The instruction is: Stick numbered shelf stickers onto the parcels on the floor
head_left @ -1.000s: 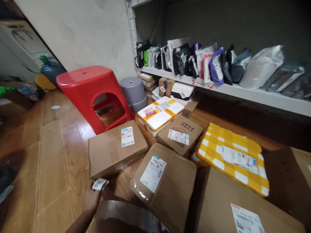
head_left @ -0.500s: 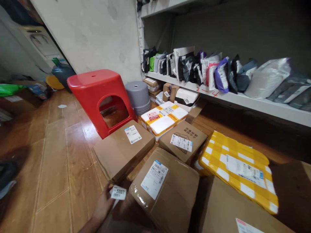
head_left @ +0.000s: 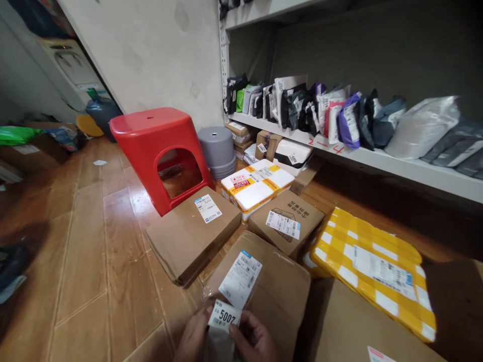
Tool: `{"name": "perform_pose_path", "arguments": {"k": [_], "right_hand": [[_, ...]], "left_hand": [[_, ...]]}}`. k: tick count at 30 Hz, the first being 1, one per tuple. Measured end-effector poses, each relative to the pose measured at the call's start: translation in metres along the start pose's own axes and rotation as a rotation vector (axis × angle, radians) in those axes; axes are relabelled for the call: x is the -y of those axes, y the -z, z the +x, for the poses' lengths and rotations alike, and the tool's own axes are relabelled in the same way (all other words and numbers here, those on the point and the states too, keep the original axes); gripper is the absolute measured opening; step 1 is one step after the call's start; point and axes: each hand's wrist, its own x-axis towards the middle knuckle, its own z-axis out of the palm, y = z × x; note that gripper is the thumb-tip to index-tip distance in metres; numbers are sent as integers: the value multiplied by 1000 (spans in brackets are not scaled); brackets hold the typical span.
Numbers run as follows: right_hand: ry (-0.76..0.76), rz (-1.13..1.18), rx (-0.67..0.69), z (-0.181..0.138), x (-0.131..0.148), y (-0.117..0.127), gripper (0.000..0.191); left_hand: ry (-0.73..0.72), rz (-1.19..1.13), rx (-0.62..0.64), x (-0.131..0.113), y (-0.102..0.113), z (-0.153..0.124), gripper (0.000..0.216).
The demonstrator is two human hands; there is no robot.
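Left hand (head_left: 193, 329) and right hand (head_left: 257, 338) pinch the white rectangular paper label (head_left: 225, 315) between fingers (head_left: 240, 338); edge-only contact should limit creasing.

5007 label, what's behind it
Behind the 5007 label, held by the left hand and right hand, part of a brown box shows, with a white shipping label on top. Whatever the 5007 label and hands directly cover cannot be seen.

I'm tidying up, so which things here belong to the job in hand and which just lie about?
Probably the job: white label, held by left hand and right hand; nearest cardboard box.
Probably lying about: red stool; grey stool; blue bottle.
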Motion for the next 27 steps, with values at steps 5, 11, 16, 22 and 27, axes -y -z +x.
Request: {"name": "perform_pose_path", "arguments": {"k": [5,11,16,22,27], "right_hand": [[-92,-114,39,2,21,7,59],[-83,-184,81,0,35,-1,58],[-81,-177,41,-1,37,-1,57],[-64,-271,-70,-2,30,-3,60],[34,-311,-306,-23,0,-20,60]], "left_hand": [[90,-79,81,-22,-5,-3,66],[112,-46,42,-35,-4,-1,65],[128,-41,4,-32,-5,-1,58],[78,-10,-52,-23,-2,0,47],[84,62,-101,-13,4,-15,46]]}}
